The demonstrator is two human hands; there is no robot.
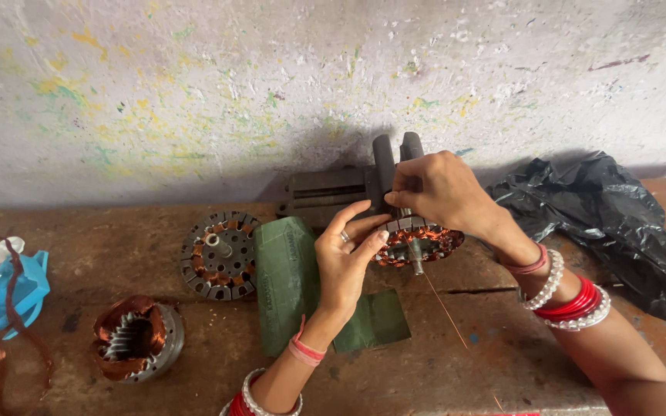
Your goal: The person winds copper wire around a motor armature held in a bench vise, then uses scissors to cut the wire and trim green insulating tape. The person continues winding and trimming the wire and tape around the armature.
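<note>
Head view: both hands [395,223] closed around wound stator [416,240] above surface [502,347], by the vise [341,189]; thin copper wire [445,308] trailing taut, liable to snap if snagged.

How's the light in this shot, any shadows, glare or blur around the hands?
Head view: soft, even light, no glare; the vise casts a dark shadow on the wall behind. Both the left hand and right hand are sharp on the stator; frame edges bow slightly.
</note>
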